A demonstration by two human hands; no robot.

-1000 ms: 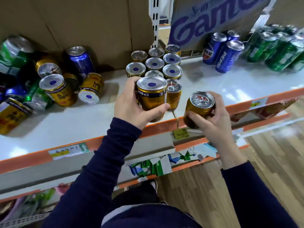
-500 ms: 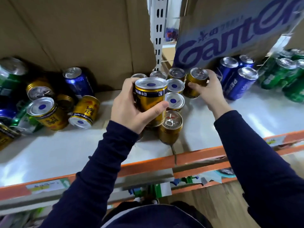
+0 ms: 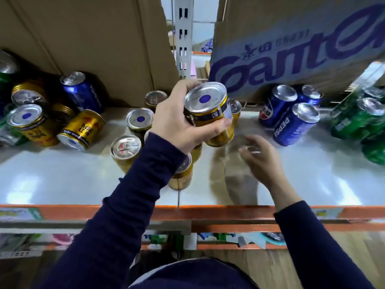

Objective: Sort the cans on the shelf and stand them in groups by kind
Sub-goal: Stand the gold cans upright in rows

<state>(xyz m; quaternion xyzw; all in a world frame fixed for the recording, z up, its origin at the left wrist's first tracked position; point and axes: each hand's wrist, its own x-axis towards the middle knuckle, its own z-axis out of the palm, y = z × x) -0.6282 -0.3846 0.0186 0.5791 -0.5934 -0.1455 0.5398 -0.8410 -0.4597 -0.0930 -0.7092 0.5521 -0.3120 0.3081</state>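
Observation:
My left hand grips a gold can with a silver end marked by a blue dot, held tilted above a cluster of upright gold cans at the shelf's middle. Part of that cluster is hidden behind my left hand and sleeve. My right hand hovers above the white shelf to the right of the cluster, blurred, fingers spread and holding nothing. Three blue Pepsi cans stand at the right, with green cans beyond them. A jumbled pile of gold, blue and green cans lies at the left.
Cardboard boxes form the back wall behind the cans, split by a white slotted upright. An orange rail edges the shelf front. A lower shelf with packets and a wooden floor show below.
My right hand set its gold can down at the back of the cluster and drew back empty toward the shelf's front. My left hand lifted and tilted its can further back.

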